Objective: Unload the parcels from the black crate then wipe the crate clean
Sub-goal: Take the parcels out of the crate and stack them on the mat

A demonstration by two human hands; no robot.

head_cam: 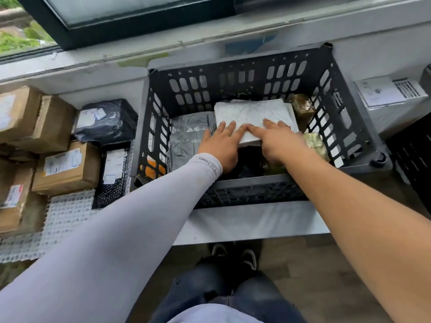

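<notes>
From the head view, the black crate (256, 94) sits on the tabletop (256, 224) under the window, and it is far from unloaded. Both your hands are inside it, fingers straight and flat on the near edge of the white padded parcel (251, 113), gripping nothing. Your left hand (221, 143) and right hand (277, 141) lie side by side, fingertips almost meeting.

That white parcel looks soft and light, likely to sag if lifted by one corner; slide fingers under its near edge and take it at both sides. The grey wrapped parcel (189, 138) to its left has a slick film skin with tape bands, so expect it to slip; grip across its width. The two yellowish bundles (303, 108) against the right wall look small and firm, probably a one-handed pick.

Cardboard boxes (65, 169) and a dark bag (107, 120) lie on the white mat (65, 215) left of the crate, a likely place for the rest.
</notes>
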